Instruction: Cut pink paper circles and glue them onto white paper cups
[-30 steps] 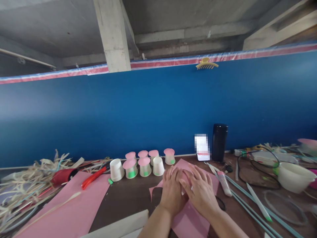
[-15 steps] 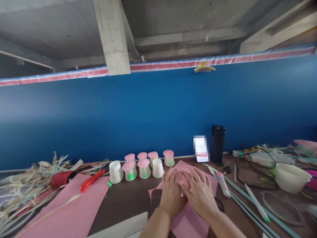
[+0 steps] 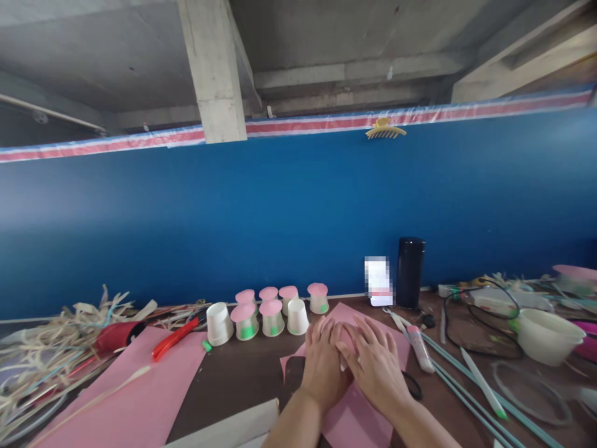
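On a sheet of pink paper my left hand lies with its fingers stretched forward. Beside it my right hand presses down too, fingers spread, its thumb reaching over toward the left hand. A small white patch shows between the two palms; what it belongs to is hidden. Behind the hands stand several upturned white paper cups, most with a pink paper disc on the base, such as the pink-topped cup. Two cups have no disc: the left plain cup and the right plain cup.
To the left are another pink sheet, a red-handled tool and piled pale strips. At right lie a glue tube, a white knife-like tool, a white tub and a black flask.
Both hands stay pressed on the pink paper in nearly the same place. The fingers have shifted only very slightly.
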The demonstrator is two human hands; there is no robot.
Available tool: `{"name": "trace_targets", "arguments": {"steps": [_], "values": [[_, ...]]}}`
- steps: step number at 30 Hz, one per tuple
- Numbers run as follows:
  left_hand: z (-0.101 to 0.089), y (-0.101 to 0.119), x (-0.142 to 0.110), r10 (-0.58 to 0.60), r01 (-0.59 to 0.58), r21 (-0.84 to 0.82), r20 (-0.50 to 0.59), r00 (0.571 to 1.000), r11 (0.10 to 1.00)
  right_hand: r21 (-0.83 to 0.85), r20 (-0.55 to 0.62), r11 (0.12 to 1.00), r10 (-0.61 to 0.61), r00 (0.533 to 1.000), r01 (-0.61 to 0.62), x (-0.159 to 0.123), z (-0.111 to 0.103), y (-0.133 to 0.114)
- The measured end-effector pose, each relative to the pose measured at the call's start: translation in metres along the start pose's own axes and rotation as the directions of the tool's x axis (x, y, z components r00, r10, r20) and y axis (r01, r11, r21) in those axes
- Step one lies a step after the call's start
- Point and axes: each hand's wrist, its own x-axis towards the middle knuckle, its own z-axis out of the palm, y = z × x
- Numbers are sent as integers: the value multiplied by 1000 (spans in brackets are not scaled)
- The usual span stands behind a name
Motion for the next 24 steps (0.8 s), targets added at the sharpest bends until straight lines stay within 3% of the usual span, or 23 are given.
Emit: {"name": "trace_targets", "arguments": {"steps": [9, 15, 19, 24], "values": [[3, 0, -1, 41, -38, 49, -61, 997, 998, 46, -21, 999, -9, 1000, 10, 0, 4, 3], [17, -8, -5, 133, -109, 148, -163, 978, 983, 219, -88, 976, 25, 996, -6, -1, -2, 7], [20, -8, -6, 134, -107, 170, -155, 979, 980, 364, -160, 929, 139, 977, -72, -4, 1, 15], [10, 0, -2, 17, -9, 69, -115, 993, 998, 520, -179, 821, 373, 910, -235, -2, 10, 30]]}}
